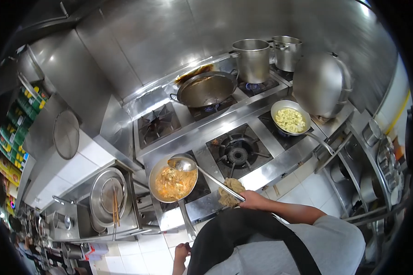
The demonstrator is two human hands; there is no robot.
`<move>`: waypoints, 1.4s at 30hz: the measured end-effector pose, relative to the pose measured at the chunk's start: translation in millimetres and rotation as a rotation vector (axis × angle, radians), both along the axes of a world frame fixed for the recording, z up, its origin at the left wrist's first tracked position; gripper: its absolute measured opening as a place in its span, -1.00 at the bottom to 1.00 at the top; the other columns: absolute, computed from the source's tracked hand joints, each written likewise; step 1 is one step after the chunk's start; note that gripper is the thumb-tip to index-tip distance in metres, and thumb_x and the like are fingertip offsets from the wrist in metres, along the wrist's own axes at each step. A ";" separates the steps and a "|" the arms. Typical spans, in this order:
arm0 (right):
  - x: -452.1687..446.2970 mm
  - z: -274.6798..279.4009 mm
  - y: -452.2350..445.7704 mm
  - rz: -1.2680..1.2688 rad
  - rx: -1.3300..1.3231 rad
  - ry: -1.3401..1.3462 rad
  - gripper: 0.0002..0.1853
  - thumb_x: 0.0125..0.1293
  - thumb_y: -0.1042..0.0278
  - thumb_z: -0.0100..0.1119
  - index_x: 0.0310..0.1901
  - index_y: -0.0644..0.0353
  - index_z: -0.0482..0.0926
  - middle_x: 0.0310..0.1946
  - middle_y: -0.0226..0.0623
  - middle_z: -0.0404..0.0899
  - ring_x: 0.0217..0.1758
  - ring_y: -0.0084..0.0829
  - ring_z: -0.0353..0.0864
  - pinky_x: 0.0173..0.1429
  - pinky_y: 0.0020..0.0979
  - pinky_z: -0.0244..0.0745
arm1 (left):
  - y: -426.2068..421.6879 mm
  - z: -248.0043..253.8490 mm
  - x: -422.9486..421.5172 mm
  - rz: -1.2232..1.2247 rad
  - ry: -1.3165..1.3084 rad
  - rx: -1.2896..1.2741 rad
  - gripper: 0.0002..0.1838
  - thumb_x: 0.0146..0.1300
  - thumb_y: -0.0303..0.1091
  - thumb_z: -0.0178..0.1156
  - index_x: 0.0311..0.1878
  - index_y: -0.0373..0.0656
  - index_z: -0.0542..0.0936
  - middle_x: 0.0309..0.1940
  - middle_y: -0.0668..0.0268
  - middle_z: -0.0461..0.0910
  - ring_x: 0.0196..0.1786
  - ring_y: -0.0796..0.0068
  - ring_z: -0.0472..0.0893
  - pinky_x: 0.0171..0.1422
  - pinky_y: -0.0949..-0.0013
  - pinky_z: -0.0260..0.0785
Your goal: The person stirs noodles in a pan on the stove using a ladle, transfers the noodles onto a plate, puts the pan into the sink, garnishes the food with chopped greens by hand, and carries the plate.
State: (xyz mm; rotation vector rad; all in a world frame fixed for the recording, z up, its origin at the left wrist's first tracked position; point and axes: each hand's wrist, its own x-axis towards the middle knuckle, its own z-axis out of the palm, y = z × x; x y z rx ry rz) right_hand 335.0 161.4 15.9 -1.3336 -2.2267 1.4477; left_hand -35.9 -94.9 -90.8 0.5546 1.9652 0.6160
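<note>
My right hand [256, 200] is closed around the end of a long-handled metal ladle [182, 163]. Its bowl sits at the rim of a frying pan [152, 188] that holds an orange-and-yellow mixture of food [175, 183]. A crumpled tan cloth [231, 192] lies at the stove's front edge, under the ladle handle and beside my right hand. Down by the floor tiles, my left hand [182, 252] is curled just below the tip of the pan's handle [187, 221]. Whatever may be in its fingers is hidden.
A second pan [290, 104] with chunky yellow food stands on the stove [280, 160] at right. Behind are a large wok [206, 94] and two tall pots [251, 62]. At left, metal bowls [96, 201] and wooden chopsticks [115, 208] sit at the sink. Shelves of pots [371, 133] stand at right.
</note>
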 end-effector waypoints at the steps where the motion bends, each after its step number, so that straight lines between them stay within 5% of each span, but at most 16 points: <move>1: 1.0 -6.5 2.2 -0.003 0.031 -0.018 -0.71 0.10 0.25 0.27 -0.24 0.31 0.57 -0.39 -0.01 0.65 -0.28 -0.16 0.67 -0.13 -0.20 0.52 | -2.6 -3.5 1.3 0.038 -0.031 -0.016 -0.77 0.41 -0.23 0.18 -0.16 -0.24 0.54 -0.44 0.24 0.64 -0.45 0.41 0.65 -0.45 0.31 0.56; 5: 4.1 -10.7 12.9 0.035 0.078 -0.073 -0.66 0.14 0.18 0.27 -0.18 0.30 0.61 -0.30 0.04 0.67 -0.18 -0.12 0.70 -0.03 -0.18 0.53 | -24.5 -42.4 -19.5 -0.184 -0.040 -0.139 -0.77 0.43 -0.23 0.14 -0.07 -0.23 0.53 -0.40 0.18 0.64 -0.37 0.30 0.70 -0.36 0.16 0.61; 8: 8.1 -51.8 8.4 0.020 0.165 -0.075 -0.64 0.11 0.21 0.27 -0.12 0.30 0.59 -0.25 0.06 0.66 -0.13 -0.05 0.68 0.03 -0.18 0.53 | -39.6 -83.0 -44.1 -0.102 -0.167 -0.501 -0.76 0.45 -0.20 0.11 -0.10 -0.21 0.55 -0.33 0.17 0.66 -0.34 0.29 0.68 -0.31 0.15 0.61; 11: 7.1 -25.5 4.8 -0.014 0.098 -0.045 -0.68 0.09 0.26 0.27 -0.21 0.35 0.56 -0.30 0.14 0.62 -0.17 0.09 0.65 -0.04 -0.08 0.53 | -52.6 -98.8 -53.6 0.207 -0.201 -0.348 -0.75 0.43 -0.21 0.09 -0.11 -0.22 0.56 -0.30 0.17 0.66 -0.33 0.29 0.67 -0.31 0.17 0.59; 18: 3.0 -49.6 11.9 -0.016 0.082 -0.113 -0.75 0.06 0.29 0.36 -0.33 0.27 0.56 -0.47 -0.12 0.59 -0.40 -0.21 0.59 -0.17 -0.23 0.50 | -13.7 -79.3 -20.9 0.240 -0.197 -0.141 -0.71 0.38 -0.23 0.15 -0.07 -0.31 0.55 -0.35 0.15 0.67 -0.46 0.35 0.66 -0.46 0.27 0.56; 22: -1.1 -58.6 13.8 -0.011 0.075 -0.096 -0.74 0.06 0.28 0.38 -0.34 0.26 0.55 -0.52 -0.15 0.57 -0.43 -0.22 0.58 -0.20 -0.23 0.50 | -11.9 -99.1 1.7 0.055 -0.159 -0.093 -0.71 0.40 -0.20 0.16 -0.08 -0.29 0.59 -0.41 0.18 0.67 -0.44 0.31 0.67 -0.47 0.27 0.56; 24: -4.1 -57.9 13.9 -0.009 0.083 -0.094 -0.74 0.06 0.28 0.38 -0.35 0.26 0.55 -0.53 -0.16 0.56 -0.45 -0.23 0.57 -0.22 -0.23 0.50 | -25.3 -144.2 -5.5 -0.336 0.073 0.085 -0.72 0.43 -0.23 0.12 -0.07 -0.27 0.63 -0.40 0.21 0.68 -0.38 0.28 0.70 -0.43 0.22 0.59; 27: -9.9 -51.0 14.6 -0.004 0.022 -0.063 -0.76 0.07 0.32 0.27 -0.36 0.29 0.47 -0.55 -0.13 0.49 -0.44 -0.25 0.51 -0.23 -0.21 0.45 | -46.0 -168.9 -7.0 -0.452 0.191 0.252 -0.72 0.44 -0.25 0.07 -0.07 -0.25 0.65 -0.38 0.23 0.69 -0.33 0.25 0.72 -0.38 0.15 0.60; 28: -10.5 -54.8 16.4 -0.004 0.061 -0.073 -0.75 0.07 0.29 0.31 -0.39 0.26 0.48 -0.56 -0.17 0.50 -0.47 -0.27 0.50 -0.26 -0.22 0.44 | -45.8 -159.9 -4.7 -0.444 0.187 0.254 -0.72 0.44 -0.25 0.07 -0.07 -0.25 0.65 -0.38 0.23 0.69 -0.33 0.25 0.72 -0.38 0.15 0.60; 30: -10.8 -54.5 19.6 0.012 0.105 -0.094 -0.74 0.07 0.26 0.36 -0.41 0.24 0.49 -0.58 -0.21 0.50 -0.49 -0.30 0.50 -0.28 -0.23 0.43 | -39.7 -128.4 1.6 -0.060 -0.089 -0.170 -0.72 0.43 -0.22 0.10 -0.04 -0.23 0.63 -0.35 0.22 0.69 -0.32 0.27 0.72 -0.35 0.14 0.60; 32: -13.3 -46.7 20.6 0.016 0.091 -0.112 -0.75 0.06 0.31 0.28 -0.35 0.30 0.47 -0.52 -0.08 0.52 -0.42 -0.19 0.53 -0.21 -0.19 0.45 | -46.0 -151.2 -13.6 -0.087 -0.184 -0.292 -0.71 0.41 -0.17 0.13 -0.02 -0.22 0.55 -0.36 0.22 0.67 -0.43 0.36 0.66 -0.38 0.22 0.58; 35: -14.2 -22.5 17.9 -0.007 0.135 -0.148 -0.77 0.08 0.33 0.25 -0.33 0.30 0.49 -0.49 -0.06 0.54 -0.40 -0.15 0.54 -0.18 -0.18 0.46 | -39.6 -122.7 -11.3 0.207 -0.240 -0.322 -0.73 0.39 -0.21 0.13 -0.06 -0.22 0.56 -0.39 0.23 0.66 -0.47 0.37 0.64 -0.38 0.21 0.57; 40: -9.3 40.7 7.3 -0.006 0.162 -0.331 -0.79 0.14 0.36 0.15 -0.22 0.29 0.51 -0.37 0.08 0.61 -0.24 0.05 0.63 -0.08 -0.05 0.48 | -35.0 -122.8 -9.6 0.205 -0.215 -0.240 -0.74 0.37 -0.22 0.14 -0.10 -0.25 0.58 -0.38 0.21 0.67 -0.48 0.36 0.65 -0.41 0.27 0.57; 42: -15.3 38.0 13.7 0.032 0.202 -0.407 -0.79 0.16 0.38 0.11 -0.19 0.28 0.51 -0.32 0.12 0.62 -0.17 0.12 0.64 -0.04 0.01 0.49 | -34.5 -131.0 -12.3 -0.114 -0.058 -0.098 -0.74 0.34 -0.25 0.15 -0.10 -0.27 0.59 -0.42 0.21 0.67 -0.49 0.35 0.66 -0.42 0.26 0.58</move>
